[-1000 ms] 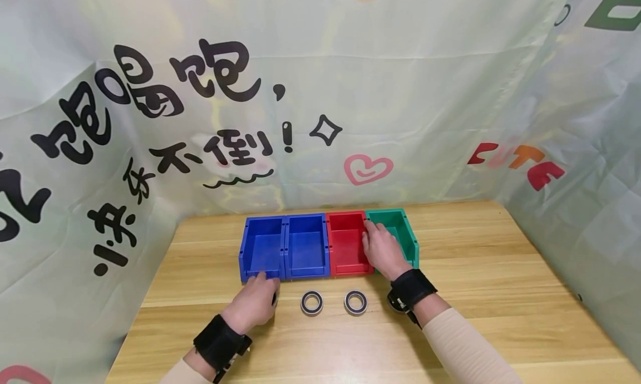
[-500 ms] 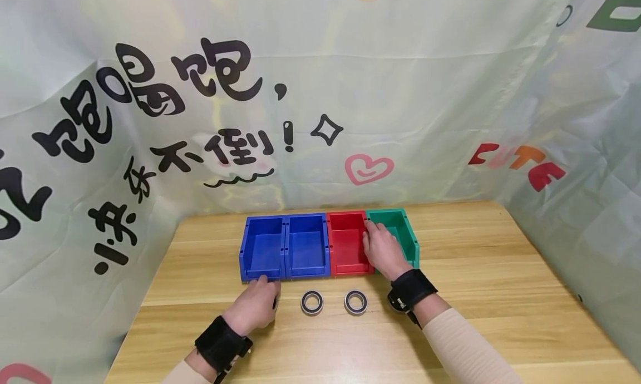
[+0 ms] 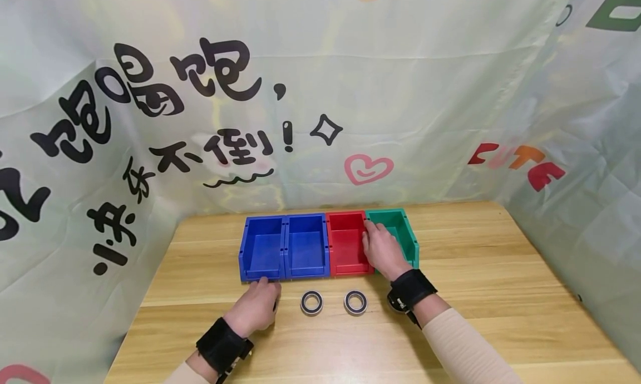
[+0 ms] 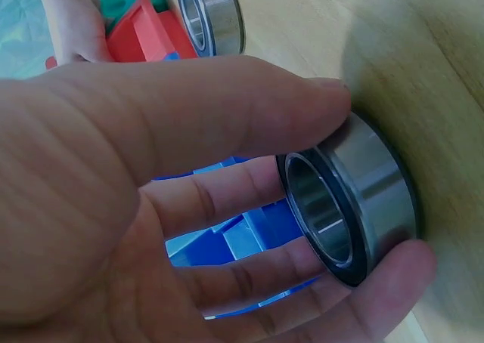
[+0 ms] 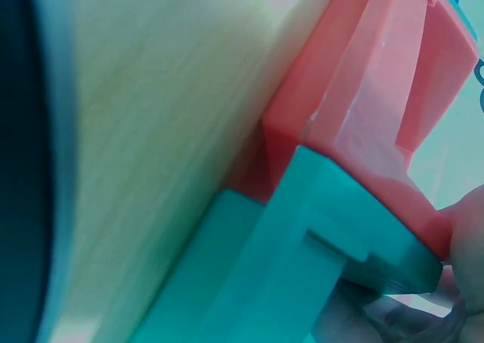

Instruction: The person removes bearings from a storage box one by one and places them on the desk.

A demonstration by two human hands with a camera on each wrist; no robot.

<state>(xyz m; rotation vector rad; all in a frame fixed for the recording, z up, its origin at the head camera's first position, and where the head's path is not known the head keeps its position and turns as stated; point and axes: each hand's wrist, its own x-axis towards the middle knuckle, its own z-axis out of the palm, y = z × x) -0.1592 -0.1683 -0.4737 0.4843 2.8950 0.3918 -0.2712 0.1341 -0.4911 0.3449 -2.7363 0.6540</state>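
My left hand (image 3: 254, 307) is low in front of the left blue bin (image 3: 264, 250). In the left wrist view its thumb and fingers grip a ball bearing (image 4: 378, 192) that stands on edge by the wooden table; the head view mostly hides it. My right hand (image 3: 384, 251) reaches over the joint between the red bin (image 3: 345, 250) and the green bin (image 3: 398, 231). Its thumb lies on the red side and its fingers on the green side, pinching the adjoining walls, as the right wrist view (image 5: 446, 245) partly shows.
A second blue bin (image 3: 306, 250) stands in the same row. Two bearings (image 3: 312, 303) lie flat before the bins, and another round thing (image 3: 394, 304) is partly hidden under the right wrist. Behind the wooden table (image 3: 320, 356) hangs a printed cloth (image 3: 425, 106).
The left hand has shifted very slightly back from the blue bin's front edge. My right hand and the bins stay where they were.
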